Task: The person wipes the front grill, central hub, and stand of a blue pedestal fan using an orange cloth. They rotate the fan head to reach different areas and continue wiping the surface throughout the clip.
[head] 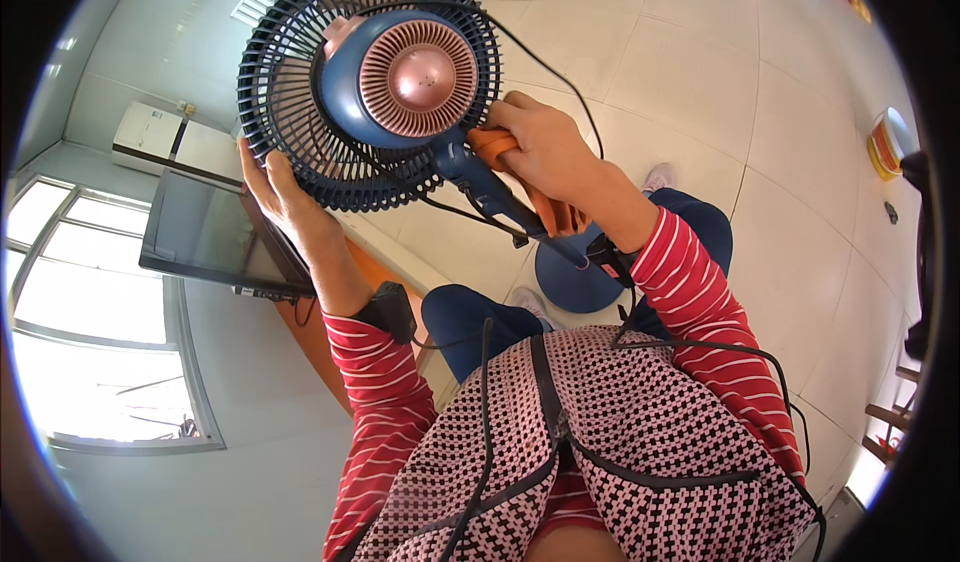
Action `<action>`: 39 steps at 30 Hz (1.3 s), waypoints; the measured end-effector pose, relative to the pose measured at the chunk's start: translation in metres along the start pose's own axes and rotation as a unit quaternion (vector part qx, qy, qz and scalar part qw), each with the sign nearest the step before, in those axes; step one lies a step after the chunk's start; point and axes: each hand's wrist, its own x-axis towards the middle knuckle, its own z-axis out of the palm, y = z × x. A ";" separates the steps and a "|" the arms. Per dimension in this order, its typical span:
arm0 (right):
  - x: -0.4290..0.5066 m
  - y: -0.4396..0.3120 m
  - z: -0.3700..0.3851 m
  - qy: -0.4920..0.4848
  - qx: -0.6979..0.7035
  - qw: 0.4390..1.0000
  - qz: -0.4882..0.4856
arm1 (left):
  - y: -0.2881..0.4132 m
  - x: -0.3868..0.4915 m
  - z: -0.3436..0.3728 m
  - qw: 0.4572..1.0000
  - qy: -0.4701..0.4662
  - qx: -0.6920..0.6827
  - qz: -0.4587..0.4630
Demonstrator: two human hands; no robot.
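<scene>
A pedestal fan with a blue motor housing (349, 104) and a pink vented rear cap (420, 78) stands before me, its back towards me. My left hand (289, 194) grips the lower left rim of the dark wire guard (262, 104). In my right hand (551, 145) is an orange cloth (555, 213), held against the guard's edge beside the fan neck. The cloth hangs down along the blue pole (491, 187). Below, the round blue base (577, 280) rests on the floor between my feet. A black power cord (555, 74) loops over the housing.
A flat television (217, 224) stands at the left on an orange-brown wooden cabinet (322, 344), near a bright window (97, 292). Pale floor tiles (690, 74) extend to the right. A yellow and white bucket (889, 145) stands near the right wall.
</scene>
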 end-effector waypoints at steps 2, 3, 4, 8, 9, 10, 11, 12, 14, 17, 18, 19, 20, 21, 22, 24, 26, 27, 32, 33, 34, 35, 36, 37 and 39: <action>0.002 0.000 -0.006 0.055 0.033 0.997 0.049 | -0.002 0.002 0.000 1.000 -0.001 -0.003 0.002; 0.004 0.000 -0.009 0.102 0.037 0.993 0.039 | -0.003 0.001 0.001 1.000 -0.006 -0.019 -0.006; 0.009 0.000 -0.013 0.139 0.038 0.988 0.049 | -0.003 0.002 0.001 1.000 -0.013 -0.027 -0.009; 0.045 -0.003 -0.017 0.234 0.093 0.967 0.042 | -0.004 0.004 0.001 0.999 -0.021 -0.029 0.006; 0.050 -0.004 -0.014 0.246 0.111 0.962 0.035 | -0.006 0.004 0.001 0.999 -0.018 -0.037 -0.001; 0.052 -0.005 -0.011 0.265 0.026 0.963 -0.052 | -0.008 0.004 -0.001 0.998 -0.020 -0.054 -0.005; 0.049 -0.006 -0.005 0.214 0.007 0.976 -0.035 | -0.010 0.004 -0.003 0.999 -0.014 -0.039 -0.003; 0.042 -0.008 0.003 0.176 -0.015 0.983 -0.040 | -0.012 0.006 -0.004 0.999 -0.014 -0.032 0.003; 0.022 -0.007 0.013 0.094 -0.050 0.993 -0.052 | -0.016 0.008 -0.008 1.000 -0.002 -0.011 0.020; -0.004 0.007 0.010 0.033 -0.059 0.997 -0.023 | -0.018 0.007 -0.011 1.000 0.003 0.004 0.008; -0.009 0.011 0.006 0.020 -0.049 0.998 0.014 | -0.019 0.007 -0.010 1.000 -0.003 -0.005 0.004; -0.015 0.013 0.002 0.022 -0.035 0.999 0.035 | -0.018 0.006 -0.011 1.000 -0.019 -0.001 0.017; -0.017 0.014 -0.003 0.020 -0.026 0.997 0.068 | -0.017 0.005 -0.010 0.999 -0.014 0.025 0.021; -0.019 0.013 -0.009 0.024 0.014 0.997 0.076 | -0.015 0.005 -0.010 0.998 -0.013 0.050 0.025; -0.024 0.009 -0.016 0.021 0.053 0.993 0.101 | -0.014 0.005 -0.009 0.998 -0.010 0.064 0.020; -0.028 -0.004 -0.035 -0.001 0.106 0.987 0.119 | -0.012 -0.002 -0.009 0.995 -0.010 0.091 0.026; -0.027 -0.021 -0.051 -0.009 0.166 0.980 0.108 | -0.009 -0.011 -0.011 0.991 0.000 0.121 0.066; -0.026 -0.031 -0.056 -0.013 0.193 0.973 0.123 | -0.008 -0.021 -0.014 0.986 0.013 0.145 0.075; -0.032 -0.085 -0.051 -0.029 0.355 0.932 0.071 | 0.016 -0.091 -0.037 0.952 -0.031 0.186 0.240; -0.031 -0.092 -0.045 -0.037 0.373 0.925 0.058 | 0.021 -0.104 -0.038 0.950 -0.105 0.145 0.257; -0.030 -0.099 -0.037 -0.029 0.343 0.939 0.015 | 0.024 -0.119 -0.038 0.958 -0.158 0.140 0.193; -0.029 -0.105 -0.027 -0.021 0.312 0.949 -0.030 | 0.026 -0.130 -0.038 0.957 -0.218 0.128 0.145; -0.029 -0.111 -0.016 -0.013 0.277 0.958 -0.071 | 0.025 -0.144 -0.029 0.967 -0.222 0.072 0.100; -0.029 -0.119 -0.005 -0.020 0.313 0.947 -0.073 | 0.023 -0.157 -0.021 0.975 -0.220 0.025 0.020; -0.029 -0.130 0.013 -0.039 0.313 0.943 -0.100 | 0.021 -0.164 -0.018 0.949 -0.308 -0.066 -0.025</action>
